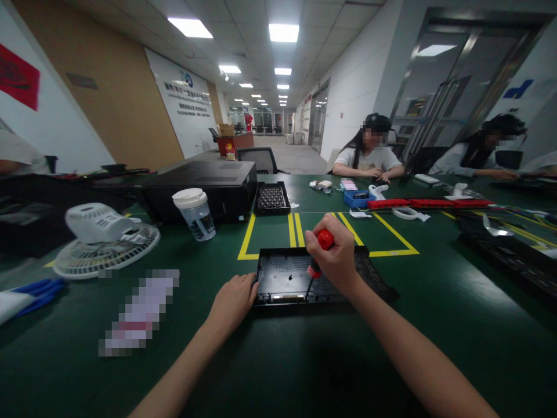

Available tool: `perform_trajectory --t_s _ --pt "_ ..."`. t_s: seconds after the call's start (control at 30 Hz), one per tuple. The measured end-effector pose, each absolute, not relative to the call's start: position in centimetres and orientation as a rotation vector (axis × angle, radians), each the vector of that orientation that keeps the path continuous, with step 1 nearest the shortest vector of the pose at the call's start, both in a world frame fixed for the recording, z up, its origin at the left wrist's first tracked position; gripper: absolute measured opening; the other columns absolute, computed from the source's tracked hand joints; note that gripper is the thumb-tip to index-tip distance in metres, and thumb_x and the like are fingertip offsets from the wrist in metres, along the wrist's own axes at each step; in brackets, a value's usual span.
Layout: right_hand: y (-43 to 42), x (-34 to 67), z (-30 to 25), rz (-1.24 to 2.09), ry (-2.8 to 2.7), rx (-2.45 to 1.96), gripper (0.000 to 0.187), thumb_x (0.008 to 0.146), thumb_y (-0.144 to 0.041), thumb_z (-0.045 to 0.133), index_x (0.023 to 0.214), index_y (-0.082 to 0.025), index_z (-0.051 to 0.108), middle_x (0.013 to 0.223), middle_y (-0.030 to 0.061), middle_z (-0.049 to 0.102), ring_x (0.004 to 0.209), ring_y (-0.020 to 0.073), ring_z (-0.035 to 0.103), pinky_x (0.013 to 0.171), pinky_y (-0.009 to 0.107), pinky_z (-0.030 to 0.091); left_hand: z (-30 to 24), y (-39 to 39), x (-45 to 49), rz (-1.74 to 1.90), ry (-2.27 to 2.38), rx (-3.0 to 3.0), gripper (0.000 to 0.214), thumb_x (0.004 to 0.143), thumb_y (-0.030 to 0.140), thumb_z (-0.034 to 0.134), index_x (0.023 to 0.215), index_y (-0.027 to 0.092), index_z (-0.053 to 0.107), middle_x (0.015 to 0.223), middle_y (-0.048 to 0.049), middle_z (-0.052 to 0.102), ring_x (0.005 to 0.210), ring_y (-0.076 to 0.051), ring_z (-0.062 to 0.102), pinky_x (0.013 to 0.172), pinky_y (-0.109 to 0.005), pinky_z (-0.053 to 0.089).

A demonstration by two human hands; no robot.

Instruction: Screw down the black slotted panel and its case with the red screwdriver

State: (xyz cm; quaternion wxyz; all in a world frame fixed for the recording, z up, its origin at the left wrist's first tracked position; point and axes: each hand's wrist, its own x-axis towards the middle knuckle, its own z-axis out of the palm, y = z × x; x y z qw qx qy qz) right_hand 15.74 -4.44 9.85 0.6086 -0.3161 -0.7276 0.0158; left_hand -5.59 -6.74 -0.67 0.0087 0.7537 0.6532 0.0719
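Note:
A flat black plastic housing (285,278) lies on the green table in front of me, its inside facing up. My right hand (335,258) is wrapped round a red-handled screwdriver (324,239) held upright, its dark shaft reaching down to the housing's near edge. My left hand (235,299) is curled against the housing's left near corner, pressing on it.
A white desk fan (104,238) lies at the left, a lidded plastic cup (195,213) and a black computer case (204,186) behind it. A black tray (272,198) stands beyond yellow floor-tape lines. Two people sit at the far right with red bars (429,203) and small parts.

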Motion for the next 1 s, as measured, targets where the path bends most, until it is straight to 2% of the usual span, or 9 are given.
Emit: perform_trajectory --t_s 0.33,1.0 --pt "-4.70 15.59 9.10 0.018 -1.643 -0.688 0.022 0.083 -0.018 0.028 0.066 -0.019 0.042 0.064 0.0016 0.039 0.063 0.0158 0.040 0.058 0.031 0.030 0.20 -7.07 -5.35 0.213 2.034 2.317 0.038 0.090 0.034 0.032 0.115 0.015 0.054 0.104 -0.0106 0.064 0.095 -0.020 0.058 0.081 -0.030 0.045" --pt "-5.20 15.22 9.43 -0.055 -1.715 -0.758 0.017 0.083 -0.018 0.036 0.068 -0.018 0.045 0.066 0.0018 0.040 0.064 0.0152 0.041 0.059 0.030 0.032 -0.27 -6.95 -5.47 0.204 2.053 2.349 0.039 0.090 0.034 0.032 0.117 0.015 0.053 0.103 -0.0110 0.064 0.093 -0.021 0.058 0.080 -0.031 0.044"
